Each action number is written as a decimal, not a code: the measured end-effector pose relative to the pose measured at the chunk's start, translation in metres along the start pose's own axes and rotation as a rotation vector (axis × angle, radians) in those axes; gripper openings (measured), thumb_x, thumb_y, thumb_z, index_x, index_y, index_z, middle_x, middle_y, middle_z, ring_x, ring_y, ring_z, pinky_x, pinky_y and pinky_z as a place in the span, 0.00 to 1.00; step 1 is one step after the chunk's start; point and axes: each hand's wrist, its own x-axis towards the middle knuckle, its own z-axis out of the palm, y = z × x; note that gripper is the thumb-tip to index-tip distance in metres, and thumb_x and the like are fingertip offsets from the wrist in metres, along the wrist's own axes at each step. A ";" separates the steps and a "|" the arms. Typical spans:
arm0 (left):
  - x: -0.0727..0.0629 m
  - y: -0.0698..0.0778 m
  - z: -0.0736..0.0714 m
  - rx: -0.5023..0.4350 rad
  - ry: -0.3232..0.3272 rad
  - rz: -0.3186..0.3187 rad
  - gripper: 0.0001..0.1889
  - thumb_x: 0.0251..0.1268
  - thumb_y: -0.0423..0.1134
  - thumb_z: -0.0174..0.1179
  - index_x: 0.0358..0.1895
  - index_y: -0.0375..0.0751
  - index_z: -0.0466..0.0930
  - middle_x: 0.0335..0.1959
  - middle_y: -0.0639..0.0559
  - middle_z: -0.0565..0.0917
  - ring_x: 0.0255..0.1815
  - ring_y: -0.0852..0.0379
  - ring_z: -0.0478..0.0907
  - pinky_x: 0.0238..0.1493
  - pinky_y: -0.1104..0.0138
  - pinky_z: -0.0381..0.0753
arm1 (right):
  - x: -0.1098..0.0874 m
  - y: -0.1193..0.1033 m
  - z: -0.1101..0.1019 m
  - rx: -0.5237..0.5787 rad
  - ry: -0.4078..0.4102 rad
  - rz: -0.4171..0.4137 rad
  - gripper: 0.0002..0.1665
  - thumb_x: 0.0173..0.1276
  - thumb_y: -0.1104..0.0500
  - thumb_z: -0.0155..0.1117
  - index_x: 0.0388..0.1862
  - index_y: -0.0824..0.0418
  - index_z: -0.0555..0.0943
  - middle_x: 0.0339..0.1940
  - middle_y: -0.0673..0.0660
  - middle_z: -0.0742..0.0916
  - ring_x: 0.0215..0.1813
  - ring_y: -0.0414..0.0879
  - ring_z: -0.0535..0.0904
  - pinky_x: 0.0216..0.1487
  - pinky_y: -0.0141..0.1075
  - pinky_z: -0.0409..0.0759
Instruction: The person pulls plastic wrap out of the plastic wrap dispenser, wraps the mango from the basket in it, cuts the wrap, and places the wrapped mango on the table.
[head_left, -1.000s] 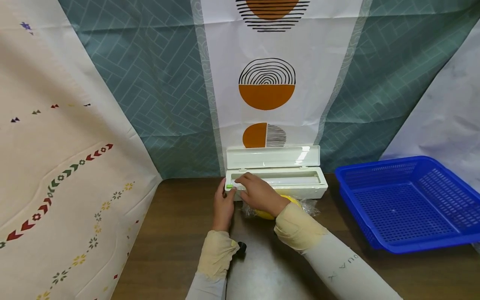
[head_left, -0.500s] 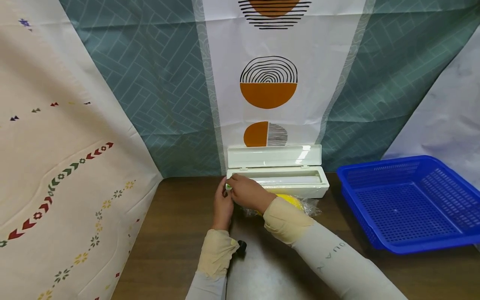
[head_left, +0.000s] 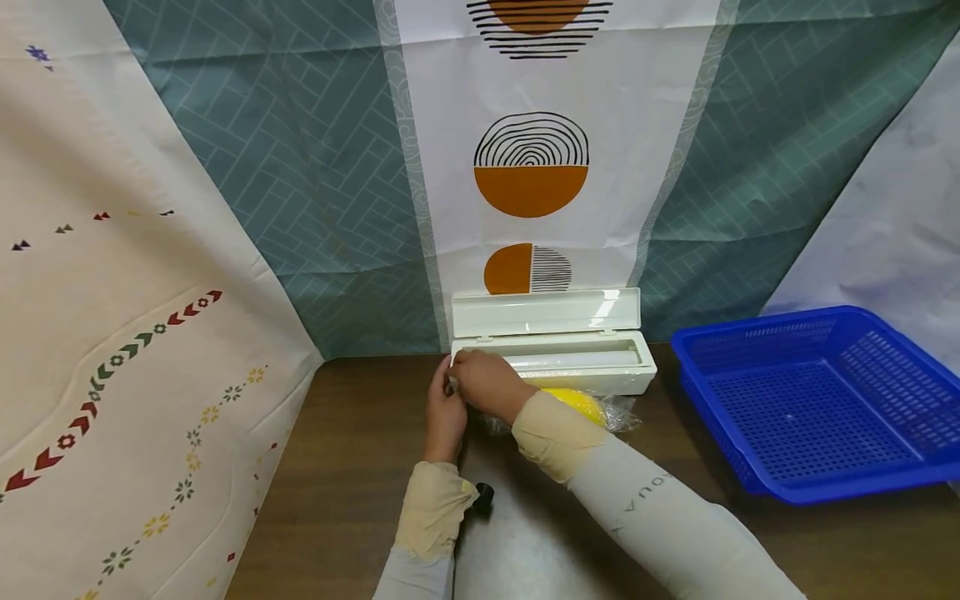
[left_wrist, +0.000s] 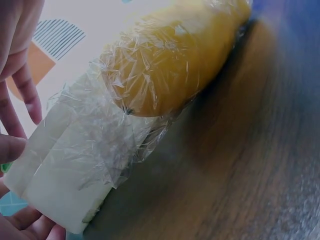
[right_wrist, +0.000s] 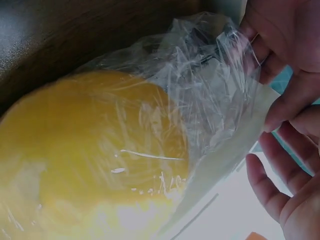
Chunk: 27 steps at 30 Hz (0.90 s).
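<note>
A white cling film dispenser (head_left: 585, 383) stands at the back of the table, lid raised, a white roll (head_left: 573, 360) inside. My left hand (head_left: 446, 417) holds its left end. Over that same end, the fingers of my right hand (head_left: 489, 385) pinch at the green slide cutter (left_wrist: 6, 167), which is mostly hidden; only a bit of green shows beside a fingertip in the left wrist view. Against the dispenser's front lies a yellow fruit (right_wrist: 90, 145) wrapped in clear film (right_wrist: 210, 80), whose crumpled side reaches onto the dispenser. My right hand and sleeve partly cover the fruit in the head view.
A blue plastic basket (head_left: 806, 433) stands to the right on the brown wooden table (head_left: 337, 500). Patterned cloths (head_left: 337, 167) hang behind and at the sides. A small black object (head_left: 484, 497) is by my left cuff.
My right hand has shifted left along the dispenser to its left end and now covers the green slide cutter. My left hand has stayed at that end.
</note>
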 end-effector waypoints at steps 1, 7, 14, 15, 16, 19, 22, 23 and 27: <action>0.000 -0.001 0.000 -0.006 -0.004 0.000 0.31 0.75 0.27 0.52 0.80 0.41 0.64 0.78 0.40 0.67 0.82 0.41 0.57 0.77 0.46 0.60 | 0.000 0.000 0.000 0.005 0.001 0.004 0.10 0.73 0.63 0.67 0.49 0.58 0.91 0.43 0.55 0.87 0.44 0.50 0.85 0.45 0.41 0.86; -0.001 0.000 0.000 -0.031 -0.005 -0.011 0.31 0.75 0.28 0.52 0.80 0.42 0.64 0.79 0.41 0.66 0.82 0.42 0.56 0.78 0.47 0.60 | 0.003 0.002 0.004 0.045 0.024 0.014 0.10 0.70 0.67 0.69 0.46 0.58 0.91 0.40 0.55 0.87 0.44 0.51 0.86 0.46 0.41 0.86; -0.007 0.010 -0.001 -0.029 -0.010 -0.015 0.31 0.75 0.29 0.51 0.80 0.41 0.64 0.78 0.38 0.67 0.82 0.39 0.56 0.78 0.45 0.58 | 0.008 0.006 0.010 0.069 0.044 -0.014 0.10 0.67 0.70 0.70 0.42 0.59 0.92 0.37 0.56 0.87 0.42 0.52 0.85 0.48 0.40 0.85; -0.008 0.013 -0.001 -0.028 -0.013 -0.019 0.31 0.75 0.29 0.51 0.80 0.40 0.64 0.78 0.38 0.66 0.82 0.38 0.55 0.78 0.45 0.58 | 0.009 0.007 0.010 0.073 0.047 -0.015 0.10 0.66 0.71 0.70 0.42 0.59 0.92 0.37 0.56 0.86 0.41 0.51 0.85 0.47 0.39 0.85; -0.008 0.014 -0.001 -0.030 -0.011 -0.024 0.31 0.75 0.28 0.50 0.80 0.40 0.64 0.79 0.37 0.66 0.82 0.38 0.55 0.78 0.45 0.58 | 0.009 0.008 0.011 0.082 0.046 -0.016 0.10 0.66 0.71 0.70 0.42 0.60 0.92 0.37 0.56 0.86 0.41 0.51 0.85 0.46 0.39 0.85; -0.009 0.015 0.000 -0.038 -0.007 -0.036 0.32 0.73 0.27 0.50 0.80 0.38 0.63 0.79 0.37 0.65 0.82 0.38 0.54 0.78 0.45 0.57 | 0.011 0.009 0.013 0.097 0.040 -0.014 0.11 0.67 0.71 0.70 0.43 0.59 0.92 0.37 0.56 0.85 0.41 0.49 0.85 0.45 0.37 0.85; -0.003 0.003 0.000 -0.049 0.012 -0.027 0.33 0.72 0.27 0.51 0.80 0.41 0.64 0.79 0.40 0.66 0.82 0.40 0.55 0.78 0.45 0.57 | 0.011 0.010 0.012 0.125 0.029 -0.004 0.11 0.68 0.71 0.70 0.44 0.59 0.92 0.37 0.56 0.85 0.42 0.48 0.85 0.45 0.36 0.84; -0.002 0.001 0.000 -0.050 0.014 -0.021 0.32 0.72 0.28 0.52 0.79 0.42 0.65 0.79 0.41 0.66 0.81 0.40 0.56 0.78 0.45 0.58 | 0.011 0.010 0.012 0.132 0.027 0.000 0.11 0.68 0.71 0.70 0.44 0.59 0.92 0.37 0.56 0.86 0.42 0.48 0.85 0.45 0.36 0.84; -0.002 0.000 0.000 -0.047 0.019 -0.009 0.31 0.72 0.30 0.54 0.79 0.41 0.67 0.78 0.42 0.68 0.81 0.40 0.58 0.77 0.44 0.59 | 0.012 0.011 0.010 0.162 0.021 0.008 0.10 0.68 0.71 0.70 0.44 0.60 0.91 0.38 0.56 0.87 0.43 0.49 0.86 0.46 0.37 0.85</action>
